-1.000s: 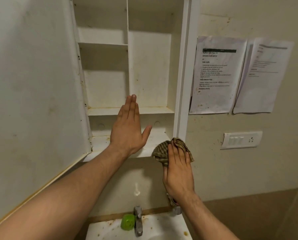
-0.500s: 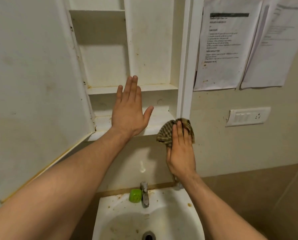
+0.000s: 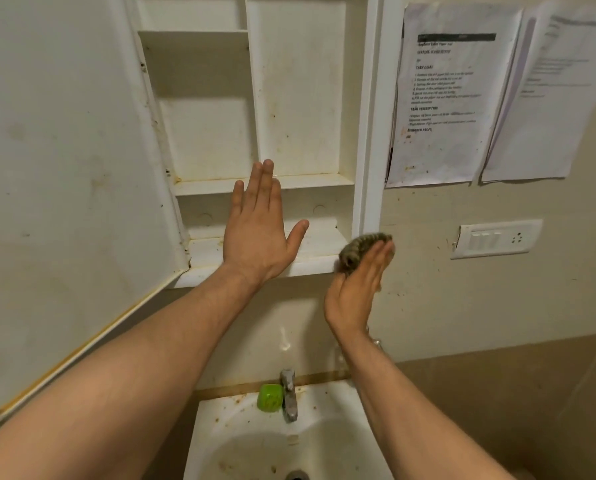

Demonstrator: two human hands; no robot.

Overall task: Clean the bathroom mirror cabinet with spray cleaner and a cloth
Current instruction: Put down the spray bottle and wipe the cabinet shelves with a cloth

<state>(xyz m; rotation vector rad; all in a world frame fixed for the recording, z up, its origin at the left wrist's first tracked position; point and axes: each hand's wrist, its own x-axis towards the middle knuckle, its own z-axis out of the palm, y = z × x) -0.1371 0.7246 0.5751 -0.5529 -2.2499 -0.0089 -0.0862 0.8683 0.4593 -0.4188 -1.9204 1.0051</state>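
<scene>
The cloth (image 3: 355, 249) is a bunched rag, striped dark brown and olive. It is pinned under the right hand's (image 3: 357, 289) fingertips at the cabinet's (image 3: 366, 133) bottom right corner, where the white frame meets the wall. Those fingers are straight and pressed together, seen edge-on, and the thumb is hidden.

The left hand (image 3: 256, 233) is flat before the lowest shelf, fingers straight and close together, thumb spread toward the cloth, holding nothing. Whether it touches the shelf I cannot tell.

The cabinet is white and open, with yellowed stains along the shelf edges by the left fingertips. Its door (image 3: 64, 168) hangs open beyond the left little finger. Below both wrists is a spotted sink (image 3: 220, 434) with a tap (image 3: 289, 396).
</scene>
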